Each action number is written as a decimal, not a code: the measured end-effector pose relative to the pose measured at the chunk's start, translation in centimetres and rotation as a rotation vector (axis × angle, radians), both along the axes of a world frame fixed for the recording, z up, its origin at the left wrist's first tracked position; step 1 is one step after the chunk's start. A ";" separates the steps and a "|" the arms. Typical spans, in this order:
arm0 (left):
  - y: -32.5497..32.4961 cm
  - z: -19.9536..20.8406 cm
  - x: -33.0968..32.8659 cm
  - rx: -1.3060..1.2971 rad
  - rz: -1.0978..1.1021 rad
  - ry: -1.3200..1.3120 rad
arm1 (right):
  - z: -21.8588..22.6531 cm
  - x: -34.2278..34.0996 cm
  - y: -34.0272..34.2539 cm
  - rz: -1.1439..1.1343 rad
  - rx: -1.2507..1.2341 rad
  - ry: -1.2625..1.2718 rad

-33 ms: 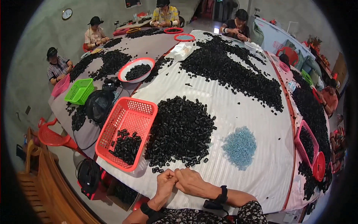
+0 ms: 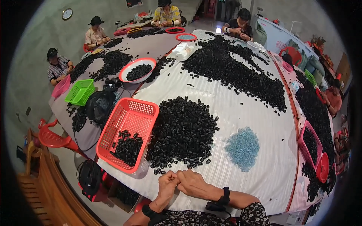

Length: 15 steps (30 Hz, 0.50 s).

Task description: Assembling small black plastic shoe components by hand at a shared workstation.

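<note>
My left hand [image 2: 167,185] and my right hand [image 2: 191,183] meet at the near edge of the white-covered table, fingers pinched together. Whatever they hold between the fingertips is hidden. Just beyond them lies a large heap of small black cylindrical parts [image 2: 183,132]. Left of that heap, a red plastic basket [image 2: 102,145] holds some black parts [image 2: 128,150] in its near end. To the right is a pile of small clear-blue pieces [image 2: 243,148], apart from my hands.
A wide spread of black parts [image 2: 233,69] covers the far table. A white bowl with red rim [image 2: 137,80], a green basket [image 2: 80,92] and a black cap [image 2: 100,107] stand left. A pink basket [image 2: 310,143] is at right. Several people sit around the tables.
</note>
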<state>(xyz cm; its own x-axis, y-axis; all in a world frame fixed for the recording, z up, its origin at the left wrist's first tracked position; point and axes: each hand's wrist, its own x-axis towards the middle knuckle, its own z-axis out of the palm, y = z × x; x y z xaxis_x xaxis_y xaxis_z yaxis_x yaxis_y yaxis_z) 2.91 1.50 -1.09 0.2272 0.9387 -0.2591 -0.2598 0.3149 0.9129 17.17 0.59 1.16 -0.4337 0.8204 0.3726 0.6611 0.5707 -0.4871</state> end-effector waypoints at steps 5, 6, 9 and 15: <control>0.1 0.4 0.7 0.015 0.025 0.080 | -0.3 -0.1 0.3 -0.080 0.022 -0.038; 0.2 0.4 0.8 0.022 0.039 0.072 | -0.5 -0.2 0.3 -0.080 0.019 -0.037; 0.1 -0.2 1.0 0.022 0.067 0.062 | -1.0 -0.5 0.3 -0.109 0.030 -0.066; 0.4 -0.5 0.9 -0.008 0.091 0.061 | -1.3 -0.9 0.6 -0.135 0.073 -0.006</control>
